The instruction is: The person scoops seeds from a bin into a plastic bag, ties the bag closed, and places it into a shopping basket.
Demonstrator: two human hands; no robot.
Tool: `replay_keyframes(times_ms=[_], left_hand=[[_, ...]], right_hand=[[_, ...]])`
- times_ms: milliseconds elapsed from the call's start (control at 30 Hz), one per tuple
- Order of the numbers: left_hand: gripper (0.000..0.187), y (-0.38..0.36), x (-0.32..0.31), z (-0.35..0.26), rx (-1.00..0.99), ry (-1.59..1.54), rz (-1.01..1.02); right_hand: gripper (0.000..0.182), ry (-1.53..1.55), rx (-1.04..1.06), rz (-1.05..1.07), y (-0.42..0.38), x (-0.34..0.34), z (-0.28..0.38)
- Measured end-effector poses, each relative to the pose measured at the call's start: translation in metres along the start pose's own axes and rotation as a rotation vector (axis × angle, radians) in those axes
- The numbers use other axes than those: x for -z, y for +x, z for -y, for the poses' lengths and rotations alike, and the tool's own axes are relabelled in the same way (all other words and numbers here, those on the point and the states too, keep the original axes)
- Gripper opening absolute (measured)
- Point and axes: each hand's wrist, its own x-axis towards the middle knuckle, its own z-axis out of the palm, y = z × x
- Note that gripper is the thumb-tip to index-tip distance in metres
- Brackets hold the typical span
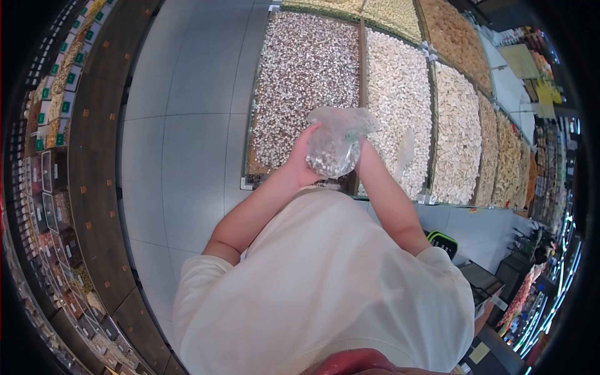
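At frame centre, the left hand [303, 164] cups the clear bag [336, 142] of nuts from the side; the right hand [362, 153] grips its other side. Held above the nut bins [400, 94], its loose open top could likely spill nuts if tipped.

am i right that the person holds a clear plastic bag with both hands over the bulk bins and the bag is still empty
Not quite. The head view shows the clear plastic bag is not empty: its lower part is filled with small pale and brownish pieces. The rest holds: the left hand and the right hand both hold it over the bulk bins.
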Motion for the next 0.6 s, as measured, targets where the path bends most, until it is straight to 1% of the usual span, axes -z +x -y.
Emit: replay_keyframes(times_ms=[600], left_hand=[[0.062,0.001,-0.0024,0.0027,0.011,-0.003,0.102]], right_hand=[[0.032,0.011,0.04,-0.009,-0.0029,-0.0079,0.0042]])
